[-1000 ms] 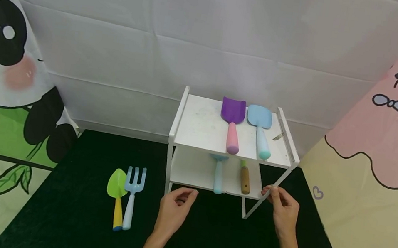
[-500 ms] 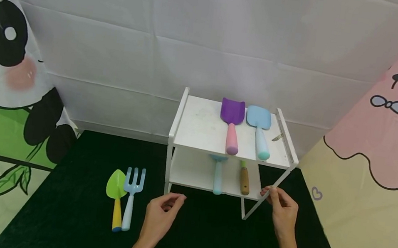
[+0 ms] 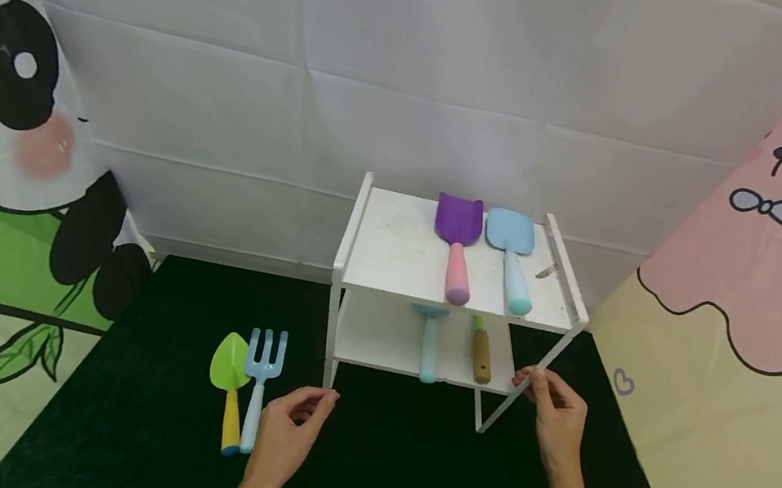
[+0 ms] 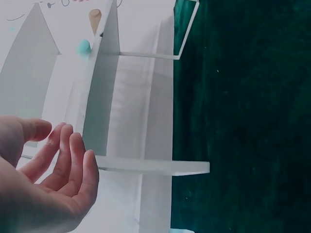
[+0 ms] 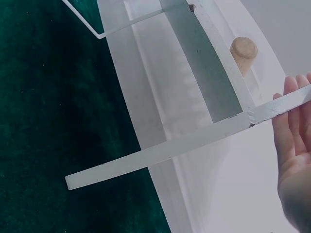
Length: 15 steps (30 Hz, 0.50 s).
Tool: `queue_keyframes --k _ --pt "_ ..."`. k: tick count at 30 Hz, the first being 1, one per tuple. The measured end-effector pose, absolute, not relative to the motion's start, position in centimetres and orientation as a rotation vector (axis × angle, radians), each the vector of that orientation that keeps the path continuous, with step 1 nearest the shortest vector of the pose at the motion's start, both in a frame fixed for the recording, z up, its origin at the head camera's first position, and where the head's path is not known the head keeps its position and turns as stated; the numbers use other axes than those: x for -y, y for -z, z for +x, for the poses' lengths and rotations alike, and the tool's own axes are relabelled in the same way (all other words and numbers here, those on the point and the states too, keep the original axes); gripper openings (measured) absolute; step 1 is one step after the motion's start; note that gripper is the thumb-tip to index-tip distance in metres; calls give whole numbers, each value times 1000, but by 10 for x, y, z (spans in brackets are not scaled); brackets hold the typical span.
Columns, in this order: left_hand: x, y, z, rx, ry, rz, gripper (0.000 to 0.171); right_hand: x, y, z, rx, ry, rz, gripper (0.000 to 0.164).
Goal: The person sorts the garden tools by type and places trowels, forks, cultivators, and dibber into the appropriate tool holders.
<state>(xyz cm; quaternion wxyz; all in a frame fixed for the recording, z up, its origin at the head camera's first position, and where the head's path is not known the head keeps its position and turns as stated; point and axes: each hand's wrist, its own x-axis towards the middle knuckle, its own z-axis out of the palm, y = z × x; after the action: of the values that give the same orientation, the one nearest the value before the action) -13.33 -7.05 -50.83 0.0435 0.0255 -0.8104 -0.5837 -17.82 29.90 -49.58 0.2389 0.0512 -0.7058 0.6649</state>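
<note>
A white two-tier shelf rack (image 3: 389, 260) stands on dark green cloth. My right hand (image 3: 561, 415) pinches its front right leg, the thumb in front and fingers behind; fingers (image 5: 291, 126) show beside the leg in the right wrist view. Near the front left leg, my left hand (image 3: 288, 432) hovers with loosely curved fingers (image 4: 73, 165), holding nothing. On the top tier lie a purple shovel with a pink handle (image 3: 457, 273) and a light blue shovel (image 3: 513, 276). The lower tier bears a light blue tool (image 3: 429, 348), its head partly hidden, and a wooden-handled tool (image 3: 481, 353).
Left of the rack, a green trowel with a yellow handle (image 3: 232, 363) and a light blue hand fork (image 3: 258, 391) lie side by side on the green cloth (image 3: 139, 409). A white curtain wall (image 3: 243, 126) rises behind; printed cartoon panels flank both sides.
My left hand has moved left and slightly toward me, from below the lower tier's front edge to near the front left leg. The right hand stays on the right leg.
</note>
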Motion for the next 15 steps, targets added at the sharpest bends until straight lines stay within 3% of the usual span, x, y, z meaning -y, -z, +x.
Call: queue_keyframes --k 15 --pt "93 520 -127 2584 1695 240 19 -299 495 -178 1932 -1812 169 24"
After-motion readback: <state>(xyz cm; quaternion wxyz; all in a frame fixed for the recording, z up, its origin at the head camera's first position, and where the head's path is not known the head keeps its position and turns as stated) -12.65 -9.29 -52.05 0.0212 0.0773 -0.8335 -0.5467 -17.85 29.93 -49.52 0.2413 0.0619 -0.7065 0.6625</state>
